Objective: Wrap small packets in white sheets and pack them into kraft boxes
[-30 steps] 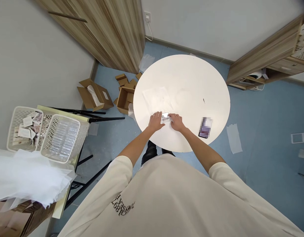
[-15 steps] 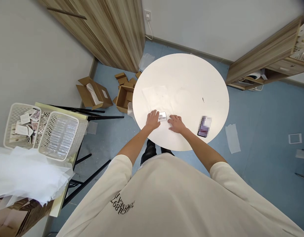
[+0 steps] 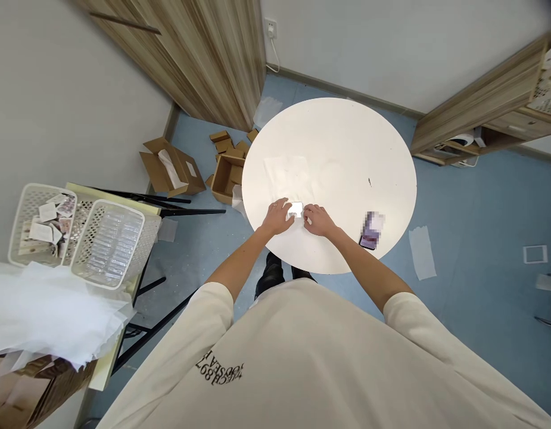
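Observation:
A small, flat, clear box (image 3: 295,210) with shiny glare on it lies near the front of the round white table (image 3: 346,143). My left hand (image 3: 277,217) grips its left end, with the thumb and fingers on either side of the corner. At the right end, the curled fingers of my right hand (image 3: 318,220) close against the box's edge. What is inside the box is too small and bright to make out. Just beyond it a thin translucent sheet (image 3: 286,174) is spread on the tabletop.
A phone (image 3: 370,231), partly pixelated, lies right of my hands. Left of the table stand an open cardboard box (image 3: 190,173) and a side table carrying a white basket (image 3: 139,241) of clear boxes and a pile of white sheets (image 3: 52,316). A wooden cabinet (image 3: 204,53) stands behind.
My right hand has moved left, from beside the small clear box to its right end. My left hand has shifted slightly right around the left end. Glare now covers more of the box.

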A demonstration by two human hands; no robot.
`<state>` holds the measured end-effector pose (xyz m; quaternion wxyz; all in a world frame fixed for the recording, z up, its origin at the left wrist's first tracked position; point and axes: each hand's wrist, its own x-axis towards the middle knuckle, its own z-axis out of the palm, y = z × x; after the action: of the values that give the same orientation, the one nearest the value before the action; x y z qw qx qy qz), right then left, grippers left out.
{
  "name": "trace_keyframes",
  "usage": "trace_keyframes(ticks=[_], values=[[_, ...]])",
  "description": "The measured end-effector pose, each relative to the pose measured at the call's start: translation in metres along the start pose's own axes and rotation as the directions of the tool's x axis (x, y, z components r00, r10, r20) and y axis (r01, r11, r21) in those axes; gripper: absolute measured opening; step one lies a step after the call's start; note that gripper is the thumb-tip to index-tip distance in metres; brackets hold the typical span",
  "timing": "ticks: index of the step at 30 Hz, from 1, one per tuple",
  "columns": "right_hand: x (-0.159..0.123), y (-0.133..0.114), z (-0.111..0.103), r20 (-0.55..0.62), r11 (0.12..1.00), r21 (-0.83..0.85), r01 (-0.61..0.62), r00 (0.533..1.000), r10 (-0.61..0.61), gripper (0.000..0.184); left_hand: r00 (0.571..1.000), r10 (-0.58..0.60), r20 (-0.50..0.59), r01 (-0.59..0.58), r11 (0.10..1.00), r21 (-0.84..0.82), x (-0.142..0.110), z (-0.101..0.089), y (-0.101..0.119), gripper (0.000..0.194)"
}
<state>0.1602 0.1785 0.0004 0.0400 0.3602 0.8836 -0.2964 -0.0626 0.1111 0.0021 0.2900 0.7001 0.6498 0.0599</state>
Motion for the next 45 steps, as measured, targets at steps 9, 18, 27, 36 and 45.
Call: trace_keyframes(ticks=[9, 18, 27, 36, 45], values=[[0.037, 0.009, -0.002, 0.077, 0.953, 0.137, -0.271, 0.962, 0.263, 0.014, 0.992, 0.072, 0.101, -0.079, 0.995, 0.067, 0.001, 0.001, -0.003, 0.024], [0.028, -0.007, -0.007, -0.146, 0.993, -0.077, -0.089, 0.986, 0.077, 0.035, 0.993, -0.079, 0.092, 0.081, 0.997, -0.019, 0.023, -0.001, -0.008, 0.025], [0.024, -0.011, 0.000, 0.039, 0.983, -0.153, 0.104, 0.994, -0.099, 0.042, 0.991, -0.103, 0.080, 0.100, 0.994, 0.040, 0.026, -0.005, -0.007, 0.030], [0.032, 0.002, -0.001, 0.060, 0.982, -0.121, 0.143, 0.989, -0.136, 0.053, 0.995, 0.095, 0.034, -0.098, 0.988, 0.120, 0.000, 0.007, 0.007, 0.045], [0.039, 0.001, -0.003, 0.046, 0.968, -0.162, 0.190, 0.982, -0.185, 0.048, 0.999, -0.011, -0.043, 0.019, 0.983, 0.185, 0.005, 0.011, 0.016, 0.058]])
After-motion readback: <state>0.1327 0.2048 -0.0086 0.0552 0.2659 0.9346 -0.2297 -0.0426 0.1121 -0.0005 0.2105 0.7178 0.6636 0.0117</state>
